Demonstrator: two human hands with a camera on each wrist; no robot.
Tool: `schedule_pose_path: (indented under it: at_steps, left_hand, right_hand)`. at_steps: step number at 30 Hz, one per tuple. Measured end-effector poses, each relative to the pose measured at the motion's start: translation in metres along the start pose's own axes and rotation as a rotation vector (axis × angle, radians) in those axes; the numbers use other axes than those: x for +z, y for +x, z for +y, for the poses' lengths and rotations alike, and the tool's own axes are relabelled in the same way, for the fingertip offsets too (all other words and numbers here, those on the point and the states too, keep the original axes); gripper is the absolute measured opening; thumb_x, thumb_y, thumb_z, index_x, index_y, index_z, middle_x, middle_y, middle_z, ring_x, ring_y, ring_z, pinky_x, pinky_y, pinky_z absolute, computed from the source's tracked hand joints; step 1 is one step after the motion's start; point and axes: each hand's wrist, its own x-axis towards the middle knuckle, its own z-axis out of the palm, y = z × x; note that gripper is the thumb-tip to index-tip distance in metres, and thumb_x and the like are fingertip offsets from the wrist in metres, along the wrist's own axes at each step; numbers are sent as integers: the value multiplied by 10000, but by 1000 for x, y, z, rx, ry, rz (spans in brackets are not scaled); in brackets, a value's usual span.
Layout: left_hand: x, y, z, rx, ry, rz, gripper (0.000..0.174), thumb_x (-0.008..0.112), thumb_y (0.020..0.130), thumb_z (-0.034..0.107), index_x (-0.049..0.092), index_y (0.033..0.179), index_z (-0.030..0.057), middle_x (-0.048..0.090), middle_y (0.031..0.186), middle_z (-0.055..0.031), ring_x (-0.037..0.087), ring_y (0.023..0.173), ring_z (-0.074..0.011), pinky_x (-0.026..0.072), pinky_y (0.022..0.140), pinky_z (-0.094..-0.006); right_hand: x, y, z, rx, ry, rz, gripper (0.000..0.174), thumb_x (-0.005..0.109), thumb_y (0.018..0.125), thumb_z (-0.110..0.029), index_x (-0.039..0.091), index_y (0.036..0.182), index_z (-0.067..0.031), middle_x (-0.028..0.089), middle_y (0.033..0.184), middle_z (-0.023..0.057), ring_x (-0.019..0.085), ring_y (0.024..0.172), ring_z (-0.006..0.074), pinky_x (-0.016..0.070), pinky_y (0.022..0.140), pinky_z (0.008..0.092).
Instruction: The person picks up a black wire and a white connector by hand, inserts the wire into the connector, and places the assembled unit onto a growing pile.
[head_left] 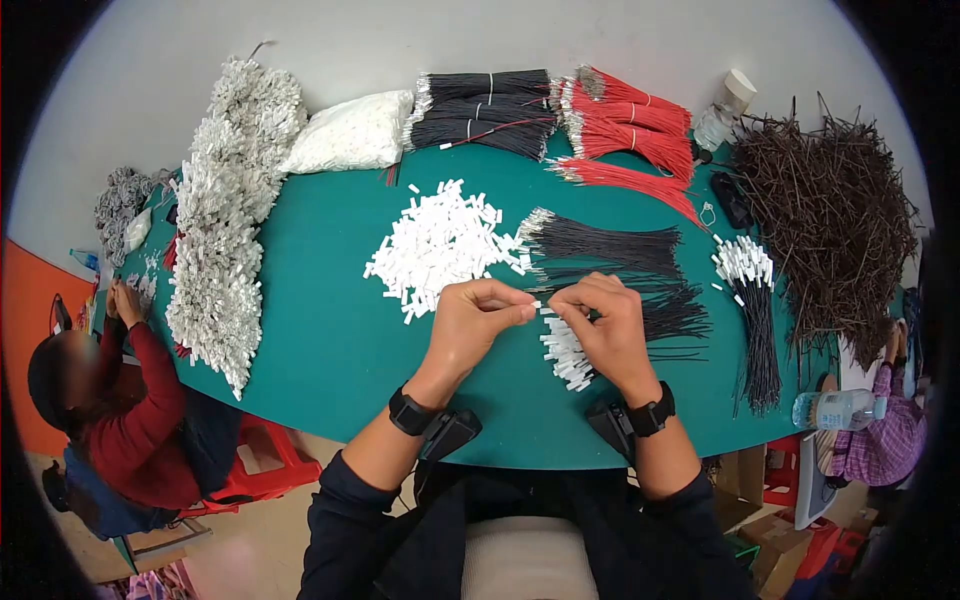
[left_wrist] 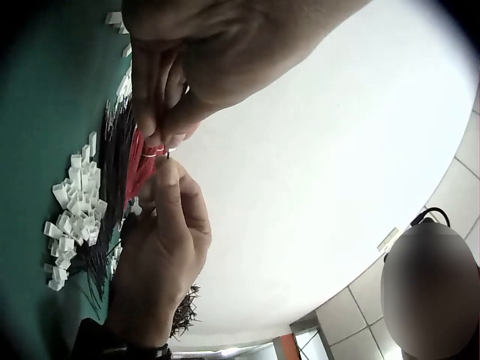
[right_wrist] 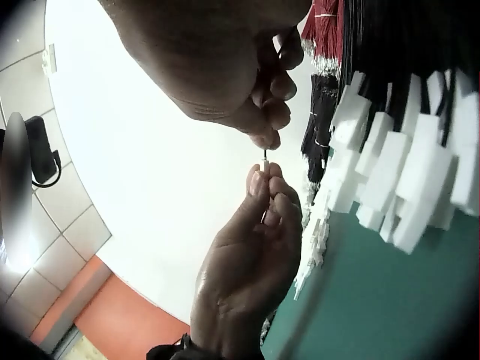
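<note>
In the head view, the left hand and right hand meet fingertip to fingertip above the green table. The left thumb and fingers pinch a small white connector, seen upright in the right wrist view. Between the right thumb and index finger is a thin black wire, its end at the connector; how far it enters cannot be told. Beside and below the right hand lies a bundle of white-tipped black wires. Loose black wires lie beyond it, and a pile of white connectors lies ahead.
Tall heaps of white-ended pieces stand left, near a white bag. Black bundles and red bundles line the back. Right are a capped bundle, brown strands and a bottle. A person sits left.
</note>
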Motion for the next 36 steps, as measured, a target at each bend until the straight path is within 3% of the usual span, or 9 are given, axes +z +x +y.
schedule_pose_path:
  at_steps: [10, 14, 16, 20, 22, 29, 32, 36]
  left_hand:
    - [5, 0, -3, 19, 1, 27, 124, 807, 855, -7, 778, 974, -24, 789, 919, -107, 728, 824, -115, 569, 769, -249]
    - [5, -1, -2, -12, 23, 37, 130, 786, 865, -48, 759, 992, -50, 781, 937, -134, 742, 838, -148, 591, 787, -258]
    - [6, -1, -2, -11, 12, 42, 135, 787, 865, -48, 758, 997, -50, 780, 940, -135, 742, 839, -148, 592, 788, -258]
    - [5, 1, -5, -10, 0, 39, 127, 797, 864, -22, 766, 987, -34, 783, 924, -115, 734, 835, -130, 579, 782, -252]
    - [6, 3, -6, -8, -28, 39, 113, 808, 858, 2, 777, 965, -18, 786, 907, -95, 726, 829, -110, 566, 774, -244]
    - [11, 0, 2, 95, 338, 25, 129, 820, 880, 47, 779, 986, -13, 781, 898, -68, 723, 803, -94, 570, 757, -233]
    - [17, 0, -1, 142, 398, 20, 133, 830, 871, 60, 788, 980, -2, 775, 880, -60, 711, 786, -85, 558, 731, -232]
    - [31, -1, -5, 308, 513, -89, 166, 848, 845, 73, 794, 993, 18, 733, 833, -43, 648, 718, -77, 517, 659, -242]
  right_hand:
    - [2, -1, 2, 2, -3, -5, 44, 771, 838, -61, 731, 838, -44, 703, 764, 67, 615, 709, 251, 423, 702, 373]
    - [5, -1, 2, -23, -2, -12, 44, 768, 841, -64, 729, 834, -44, 703, 765, 70, 615, 711, 256, 425, 701, 376]
    - [5, -1, 2, -28, -6, 4, 58, 795, 812, -44, 750, 849, -38, 706, 764, 51, 589, 655, 198, 432, 718, 336]
    - [3, -1, 3, -49, -24, 5, 63, 795, 812, -38, 753, 858, -34, 691, 747, 61, 581, 644, 200, 435, 681, 338]
    - [-2, 1, 2, 4, -39, -31, 56, 780, 841, -85, 741, 846, -45, 687, 748, 85, 633, 716, 276, 460, 668, 395]
    - [-22, 2, 3, -6, -149, -101, 97, 793, 840, -113, 746, 848, -28, 692, 773, 103, 652, 743, 314, 514, 667, 418]
    - [-26, 0, 4, 38, -335, -117, 116, 797, 840, -125, 743, 826, -23, 697, 785, 99, 665, 772, 317, 525, 690, 419]
    - [-19, 0, 19, 28, -332, -10, 101, 786, 833, -104, 747, 891, -32, 698, 845, 95, 673, 833, 318, 538, 725, 431]
